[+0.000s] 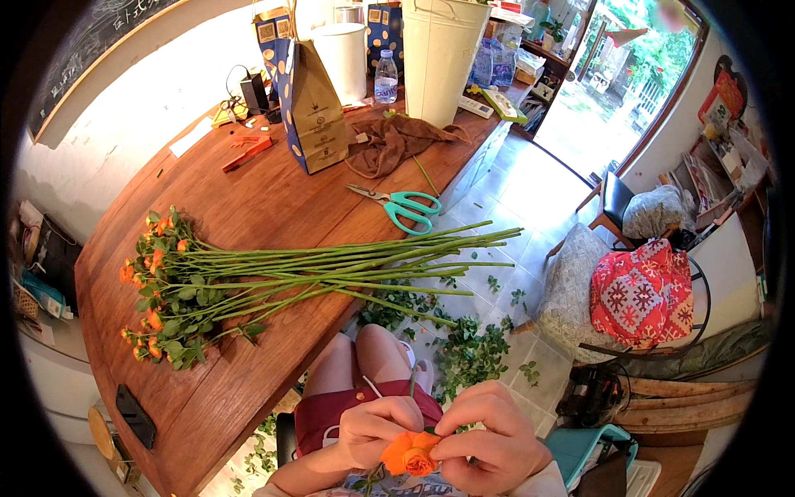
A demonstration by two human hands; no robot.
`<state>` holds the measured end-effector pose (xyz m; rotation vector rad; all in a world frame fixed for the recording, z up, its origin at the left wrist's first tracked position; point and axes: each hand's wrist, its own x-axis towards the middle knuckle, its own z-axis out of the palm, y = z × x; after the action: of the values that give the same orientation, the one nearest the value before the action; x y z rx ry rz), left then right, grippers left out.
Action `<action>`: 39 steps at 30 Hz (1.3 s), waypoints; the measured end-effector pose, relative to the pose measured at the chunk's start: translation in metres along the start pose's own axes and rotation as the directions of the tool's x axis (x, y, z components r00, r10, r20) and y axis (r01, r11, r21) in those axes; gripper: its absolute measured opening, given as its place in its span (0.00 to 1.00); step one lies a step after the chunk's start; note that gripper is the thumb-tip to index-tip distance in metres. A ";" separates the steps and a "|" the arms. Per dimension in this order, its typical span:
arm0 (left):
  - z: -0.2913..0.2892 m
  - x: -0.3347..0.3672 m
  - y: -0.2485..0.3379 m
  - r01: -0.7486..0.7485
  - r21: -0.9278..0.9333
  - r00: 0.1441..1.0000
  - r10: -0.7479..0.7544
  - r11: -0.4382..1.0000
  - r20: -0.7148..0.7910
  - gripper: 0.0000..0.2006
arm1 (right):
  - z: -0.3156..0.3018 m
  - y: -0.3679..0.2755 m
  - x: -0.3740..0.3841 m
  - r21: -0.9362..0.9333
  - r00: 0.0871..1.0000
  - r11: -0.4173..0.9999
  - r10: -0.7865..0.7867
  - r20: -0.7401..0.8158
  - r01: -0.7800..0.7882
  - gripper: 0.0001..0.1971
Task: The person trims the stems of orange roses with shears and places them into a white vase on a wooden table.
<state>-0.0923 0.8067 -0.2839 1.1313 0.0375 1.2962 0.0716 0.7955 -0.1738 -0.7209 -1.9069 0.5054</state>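
Both hands low in view, nr the lap, w/ the orange rose (pixel 411 454) btwn them, off the desk (pixel 211 406). L hand (pixel 377 427) curled nearly closed on the rose, fingers bunched at the bloom's upper L edge; exact grip pt hidden. R hand (pixel 489 439) half curled, thumb + forefinger bent in at the bloom's R edge, tips close tog.; can't tell if they pinch a petal or leaf or just touch. On desk: big bunch of long green stems (pixel 331 267) lying flat, orange flower heads (pixel 156 263) + leaves to the L, cut ends sticking out past the R edge. Teal-handled scissors (pixel 383 199) just beyond the stems, blades slightly apart. Farther back: brown cloth (pixel 389 151) crumpled by a cream bucket (pixel 439 70), paper bag (pixel 320 116) w/ blue dotted side, white bin (pixel 341 62), water bottle (pixel 386 80) upright, red tool (pixel 248 155). Dark phone (pixel 135 416) nr desk's L edge. Loose leaves (pixel 472 352) scattered on tiled floor. Chair at R w/ red patterned cushion (pixel 642 294).
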 end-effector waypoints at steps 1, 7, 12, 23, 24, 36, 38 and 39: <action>0.000 0.000 0.000 -0.001 0.000 1.000 0.001 1.000 -0.001 0.05 | 0.000 0.000 0.000 -0.004 1.000 1.000 -0.005 0.005 0.005 0.04; 0.000 -0.002 0.000 0.009 -0.015 1.000 -0.009 1.000 -0.020 0.05 | -0.002 -0.002 0.001 0.054 0.999 0.998 -0.019 -0.041 0.021 0.06; 0.001 -0.001 0.001 0.009 -0.016 1.000 -0.010 1.000 -0.023 0.04 | 0.002 -0.004 -0.001 0.078 0.997 0.996 0.044 -0.064 -0.039 0.07; 0.001 -0.001 0.002 0.024 0.006 1.000 -0.024 1.000 -0.012 0.05 | 0.003 -0.001 -0.001 0.027 0.999 0.999 -0.037 -0.015 0.037 0.03; 0.001 -0.001 0.002 0.025 0.007 1.000 -0.025 1.000 -0.011 0.05 | 0.003 -0.001 -0.001 0.013 0.999 0.999 -0.039 -0.012 0.039 0.03; 0.001 0.000 0.001 0.011 0.015 1.000 -0.011 1.000 -0.021 0.05 | 0.002 -0.003 0.000 0.041 0.998 0.999 -0.021 -0.056 0.023 0.07; 0.000 -0.001 0.001 0.007 0.024 1.000 -0.007 1.000 -0.019 0.05 | 0.002 -0.003 0.001 0.049 0.999 0.999 -0.014 -0.051 0.016 0.06; 0.000 -0.001 0.001 0.006 0.025 1.000 -0.005 1.000 -0.020 0.05 | 0.002 -0.003 0.001 0.052 0.999 0.999 -0.011 -0.049 0.014 0.06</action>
<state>-0.0935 0.8058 -0.2839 1.1392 0.0718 1.3050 0.0684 0.7937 -0.1723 -0.6810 -1.8455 0.5234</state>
